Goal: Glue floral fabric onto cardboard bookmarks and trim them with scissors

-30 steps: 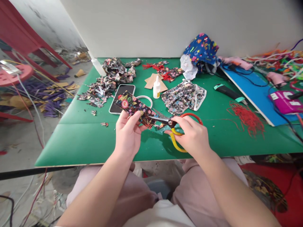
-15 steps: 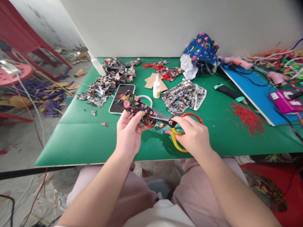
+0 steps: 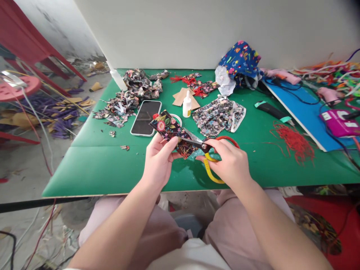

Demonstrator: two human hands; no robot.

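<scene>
My left hand (image 3: 161, 159) pinches a dark floral fabric piece (image 3: 166, 126) between thumb and fingers, above the front of the green table. My right hand (image 3: 229, 157) is closed round the handles of a pair of scissors (image 3: 213, 176), one yellow and one red. The scissor blades lie across the fabric's right end, with their tips close to my left thumb. Behind the fabric, partly covered by it, are a smartphone (image 3: 146, 118) and a white ring (image 3: 178, 118). A small white bottle (image 3: 186, 105) stands just beyond.
Fabric scraps (image 3: 137, 88) are heaped at the back left beside a white bottle (image 3: 118, 79). Floral cloth (image 3: 218, 116), a black-and-teal cutter (image 3: 272, 111), red threads (image 3: 294, 142) and a blue board (image 3: 298, 112) lie to the right. Blue printed cloth (image 3: 241, 62) sits at the back.
My left hand and the fabric have moved to the right, closer to the scissors. The scissor blades look more closed over the fabric. My right hand stays nearly in place.
</scene>
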